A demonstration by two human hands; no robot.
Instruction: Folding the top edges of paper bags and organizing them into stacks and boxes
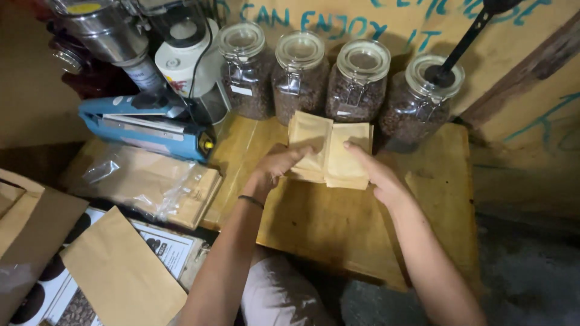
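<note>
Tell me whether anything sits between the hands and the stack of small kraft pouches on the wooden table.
Nothing visible does. The left hand and right hand already rest on the stack of pouches. The glass jars stand behind it, out of the way.

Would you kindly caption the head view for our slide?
Both hands, left and right, hold tan pouches on a wooden table before four jars.

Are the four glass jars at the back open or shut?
Shut: each of the four glass jars has its lid down, with wire clasps at the front. A black scoop rests on the rightmost lid.
</note>
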